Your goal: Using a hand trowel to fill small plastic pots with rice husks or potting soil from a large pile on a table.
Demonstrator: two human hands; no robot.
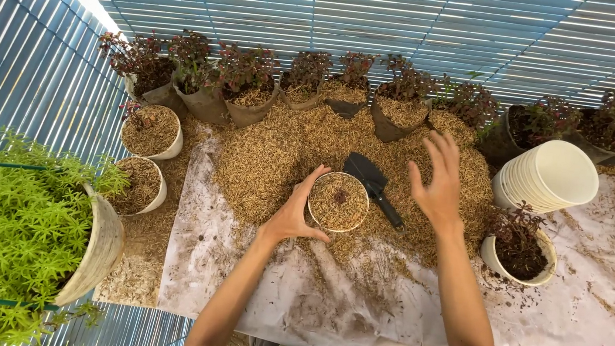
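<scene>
White pot (337, 202), small and round, filled to its rim with rice husk, sits in the middle of the white sheet (355, 311) at the near edge of a wide husk heap (279, 156). The left hand (295, 213) cups its left wall, thumb toward the near side and fingers curved round the far side, touching the rim. The right hand (436, 180) hovers above the heap to the right of the pot, fingers spread and holding nothing. A black hand trowel (372, 182) lies on the husk just beside the pot, between the two hands; its blade may be touching the pot's rim, though the angle makes that hard to tell. To the right stand a stack of empty white pots (551, 179) tipped on its side and a white pot with a dark-leaved seedling (520, 247). Two husk-filled white pots (147, 159) sit at the left, near a green bushy plant (13, 236). A row of bagged seedlings (300, 83) lines the far edge.
</scene>
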